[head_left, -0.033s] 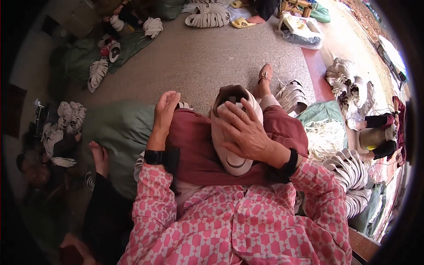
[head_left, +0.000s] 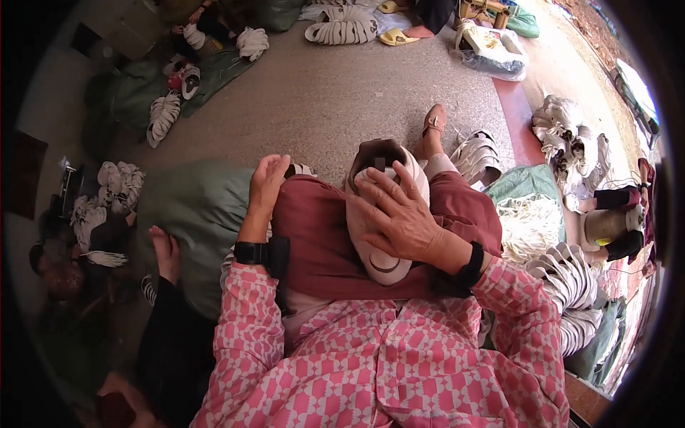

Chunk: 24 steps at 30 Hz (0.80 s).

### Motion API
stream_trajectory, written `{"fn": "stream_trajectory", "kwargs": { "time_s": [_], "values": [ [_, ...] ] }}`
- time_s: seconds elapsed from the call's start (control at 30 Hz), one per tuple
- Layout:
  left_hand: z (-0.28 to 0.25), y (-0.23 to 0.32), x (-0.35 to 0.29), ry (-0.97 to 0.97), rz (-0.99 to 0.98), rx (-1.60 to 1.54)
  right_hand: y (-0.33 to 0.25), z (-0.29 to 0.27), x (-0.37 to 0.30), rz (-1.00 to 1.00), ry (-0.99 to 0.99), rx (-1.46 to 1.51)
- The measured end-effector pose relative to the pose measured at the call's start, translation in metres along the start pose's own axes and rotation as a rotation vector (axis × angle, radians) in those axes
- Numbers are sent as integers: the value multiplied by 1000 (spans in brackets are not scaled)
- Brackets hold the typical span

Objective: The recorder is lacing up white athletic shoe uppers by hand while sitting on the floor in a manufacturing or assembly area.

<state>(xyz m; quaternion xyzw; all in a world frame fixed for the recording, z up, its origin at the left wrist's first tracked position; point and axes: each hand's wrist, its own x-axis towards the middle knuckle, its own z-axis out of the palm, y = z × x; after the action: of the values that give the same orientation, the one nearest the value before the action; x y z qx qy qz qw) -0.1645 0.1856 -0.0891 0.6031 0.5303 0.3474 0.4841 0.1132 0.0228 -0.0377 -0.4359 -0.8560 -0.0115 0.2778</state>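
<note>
On my lap, over dark red trousers (head_left: 314, 250), lies a pale shoe upper (head_left: 385, 267). Its dark-lined opening is at the far end and its rounded toe points toward me. My right hand (head_left: 399, 217) is over the middle of it with fingers spread, hiding much of the surface; whether the palm touches it I cannot tell. Raised to the left of the shoe upper, my left hand (head_left: 267, 185) has its fingers stretched out and nothing in it. Both wrists wear black bands.
A green sack (head_left: 193, 221) lies beside my left leg, near another person's bare foot (head_left: 165, 255). To the right are stacked pale uppers (head_left: 564, 278), white laces (head_left: 528, 221) on a green sack, and more uppers (head_left: 477, 157). Other people sit around the floor's edges.
The whole view has shifted very slightly. Both hands and the shoe upper keep the same positions relative to one another.
</note>
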Motion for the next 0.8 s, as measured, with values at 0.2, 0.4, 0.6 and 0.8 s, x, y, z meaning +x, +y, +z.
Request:
{"fn": "stream_trajectory", "kwargs": {
  "time_s": [0.2, 0.4, 0.6, 0.8],
  "values": [
    [-33, -64, -64, -85, -930, 37, -3, 11, 4, -122, 96, -108],
    [-23, -69, -32, -275, -745, -519, -5, 5, 2, -7, 51, -104],
    [-15, -7, 27, -119, -437, -516, -3, 21, -5, 14, 118, -108],
    [-27, 57, 54, -374, -546, -792, -2, 32, -10, 23, 153, -184]
  ]
}}
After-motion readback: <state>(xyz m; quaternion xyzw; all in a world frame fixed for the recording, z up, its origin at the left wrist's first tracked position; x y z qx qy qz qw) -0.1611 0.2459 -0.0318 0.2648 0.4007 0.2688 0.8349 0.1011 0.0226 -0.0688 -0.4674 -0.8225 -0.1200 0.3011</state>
